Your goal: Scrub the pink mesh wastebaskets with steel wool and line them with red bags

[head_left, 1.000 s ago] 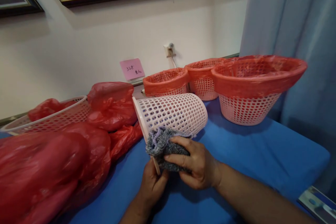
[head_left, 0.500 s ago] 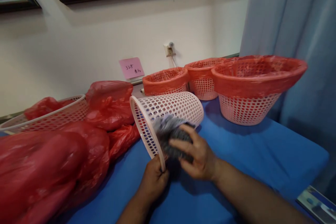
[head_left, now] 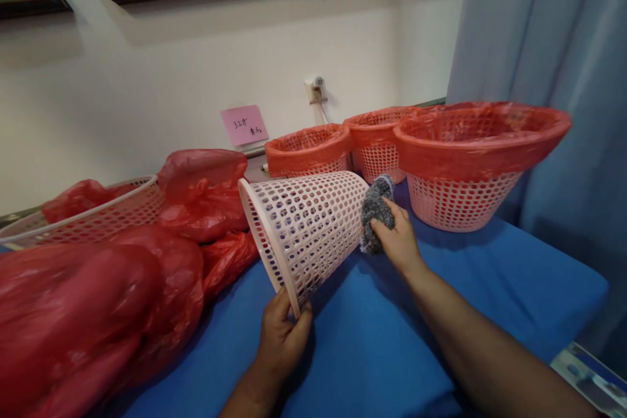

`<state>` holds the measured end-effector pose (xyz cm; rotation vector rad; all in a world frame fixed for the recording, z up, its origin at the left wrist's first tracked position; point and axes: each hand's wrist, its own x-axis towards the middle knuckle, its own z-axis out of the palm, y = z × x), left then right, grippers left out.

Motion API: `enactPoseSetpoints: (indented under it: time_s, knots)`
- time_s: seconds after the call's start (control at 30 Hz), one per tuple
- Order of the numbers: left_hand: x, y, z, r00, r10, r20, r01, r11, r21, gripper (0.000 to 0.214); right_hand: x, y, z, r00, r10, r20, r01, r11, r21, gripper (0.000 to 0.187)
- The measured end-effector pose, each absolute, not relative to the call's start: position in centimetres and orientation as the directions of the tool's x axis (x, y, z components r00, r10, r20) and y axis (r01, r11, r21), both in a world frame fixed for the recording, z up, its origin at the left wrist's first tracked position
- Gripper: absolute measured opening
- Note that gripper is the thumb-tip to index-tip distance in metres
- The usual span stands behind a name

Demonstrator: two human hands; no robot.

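Our left hand (head_left: 283,334) grips a tapered, perforated plastic basket (head_left: 313,219); our right hand (head_left: 400,240) clutches fuzzy grey cloth (head_left: 376,204).

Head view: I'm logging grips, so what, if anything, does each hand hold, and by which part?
The left hand holds the tipped basket by its rim; the right hand holds the bunched cloth, thumb on its near face.

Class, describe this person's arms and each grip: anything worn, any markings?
The left forearm and right forearm look bare, with no clear sleeve, watch or bracelet. The left grip and right grip are ungloved human hands; no rings or markings can be made out.
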<state>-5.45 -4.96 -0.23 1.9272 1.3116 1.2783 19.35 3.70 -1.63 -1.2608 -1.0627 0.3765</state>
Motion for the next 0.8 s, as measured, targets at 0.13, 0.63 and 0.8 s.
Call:
enactPoseSetpoints:
  time_s: [0.13, 0.63, 0.8]
  knots:
    - [-5.3, -4.7, -0.2, 0.19, 0.861, 0.472, 0.484, -0.5, 0.718, 0.034, 16.8, -0.4, -0.7, -0.012, 0.619, 0.785, 0.432, 0.711, -0.555, 0.059]
    - [-5.3, -3.7, -0.3, 0.258, 0.874, 0.412, 0.49, -0.486, 0.724, 0.035, 19.5, 2.8, -1.2, 0.339, 0.746, 0.573, 0.501, 0.371, -0.781, 0.058]
    - [-5.6, -3.8, 0.0, 0.288, 0.896, 0.337, 0.431, -0.436, 0.79, 0.025, 16.0, -2.4, 0.2, -0.329, 0.427, 0.843, 0.321, 0.889, -0.325, 0.065]
